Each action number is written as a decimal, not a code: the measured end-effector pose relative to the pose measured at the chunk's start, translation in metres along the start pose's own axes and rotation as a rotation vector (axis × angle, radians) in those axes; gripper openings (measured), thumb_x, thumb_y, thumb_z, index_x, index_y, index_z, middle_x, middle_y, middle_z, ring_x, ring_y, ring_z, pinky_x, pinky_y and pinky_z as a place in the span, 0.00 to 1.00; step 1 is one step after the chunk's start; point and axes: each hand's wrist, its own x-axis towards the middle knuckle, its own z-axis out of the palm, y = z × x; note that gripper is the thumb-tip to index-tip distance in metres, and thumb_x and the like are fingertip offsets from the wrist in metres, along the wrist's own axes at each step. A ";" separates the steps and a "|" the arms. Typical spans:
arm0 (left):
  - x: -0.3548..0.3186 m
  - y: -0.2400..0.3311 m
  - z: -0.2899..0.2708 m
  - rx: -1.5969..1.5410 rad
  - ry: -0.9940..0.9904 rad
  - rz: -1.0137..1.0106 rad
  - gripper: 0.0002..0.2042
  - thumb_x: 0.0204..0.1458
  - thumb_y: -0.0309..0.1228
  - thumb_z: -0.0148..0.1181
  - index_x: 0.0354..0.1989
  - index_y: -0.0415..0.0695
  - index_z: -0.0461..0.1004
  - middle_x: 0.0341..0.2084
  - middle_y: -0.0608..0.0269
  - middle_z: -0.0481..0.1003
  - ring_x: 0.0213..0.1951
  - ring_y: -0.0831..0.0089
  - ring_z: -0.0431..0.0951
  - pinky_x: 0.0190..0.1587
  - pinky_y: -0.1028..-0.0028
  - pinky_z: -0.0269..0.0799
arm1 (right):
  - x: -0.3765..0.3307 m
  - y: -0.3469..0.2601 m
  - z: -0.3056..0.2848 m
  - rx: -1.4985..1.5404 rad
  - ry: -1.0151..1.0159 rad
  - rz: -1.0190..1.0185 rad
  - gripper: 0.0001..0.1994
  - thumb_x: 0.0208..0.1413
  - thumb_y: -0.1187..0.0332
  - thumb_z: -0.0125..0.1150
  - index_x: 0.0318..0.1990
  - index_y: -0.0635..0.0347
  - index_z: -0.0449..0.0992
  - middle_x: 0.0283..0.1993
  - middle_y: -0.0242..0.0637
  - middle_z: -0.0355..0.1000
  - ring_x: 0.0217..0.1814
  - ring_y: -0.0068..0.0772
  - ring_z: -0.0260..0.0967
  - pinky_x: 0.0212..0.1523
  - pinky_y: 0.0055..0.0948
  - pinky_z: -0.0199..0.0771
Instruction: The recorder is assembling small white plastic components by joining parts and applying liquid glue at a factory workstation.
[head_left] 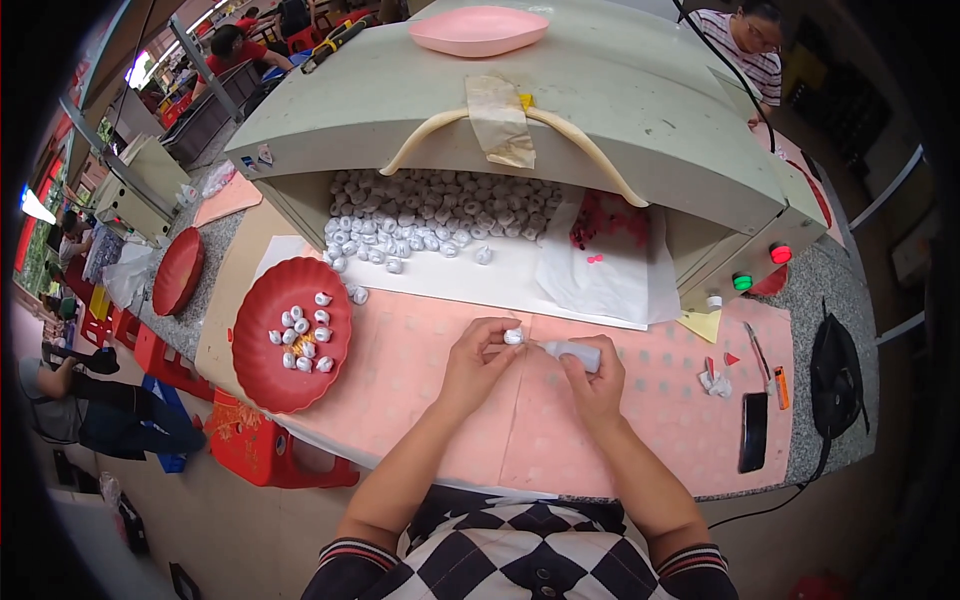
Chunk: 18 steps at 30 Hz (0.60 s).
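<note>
White piece (513, 337) is pinched in your L hand (482, 358) above the pink mat (400, 350), w/ the bottle (581, 350) grasped sideways in your R hand (598, 382), its tip pointing L, just beside the piece.

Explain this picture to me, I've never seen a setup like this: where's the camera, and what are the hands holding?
There's no robot here, just a person's bare hands. A wide fisheye camera on their head looks down, so straight edges bend. The left hand holds a small white piece; the right hand holds a squeeze bottle, nozzle toward it. Below lies pink sheeting, with a black smartphone at right. At left stands a red scalloped bowl of similar pieces. Ahead, a grey-green cabinet holds a heap of more.
</note>
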 end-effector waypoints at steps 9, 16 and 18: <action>0.000 0.000 -0.001 0.052 -0.005 -0.001 0.16 0.51 0.17 0.58 0.49 0.38 0.71 0.46 0.62 0.68 0.45 0.72 0.76 0.46 0.76 0.76 | -0.001 0.000 -0.002 0.017 0.012 0.039 0.08 0.52 0.70 0.64 0.35 0.63 0.72 0.32 0.35 0.71 0.32 0.23 0.68 0.33 0.23 0.68; 0.000 -0.005 -0.003 -0.018 -0.019 -0.030 0.17 0.51 0.16 0.57 0.51 0.37 0.68 0.43 0.60 0.72 0.45 0.74 0.76 0.47 0.77 0.74 | 0.001 0.000 0.001 0.033 0.042 0.008 0.09 0.53 0.69 0.63 0.36 0.63 0.71 0.31 0.35 0.71 0.31 0.23 0.68 0.32 0.23 0.68; 0.000 -0.002 -0.002 -0.063 -0.017 -0.055 0.17 0.52 0.16 0.57 0.51 0.37 0.68 0.42 0.59 0.73 0.45 0.73 0.76 0.47 0.77 0.74 | 0.000 -0.001 -0.001 0.025 0.051 0.000 0.09 0.53 0.69 0.63 0.36 0.63 0.71 0.31 0.35 0.71 0.31 0.23 0.68 0.32 0.23 0.68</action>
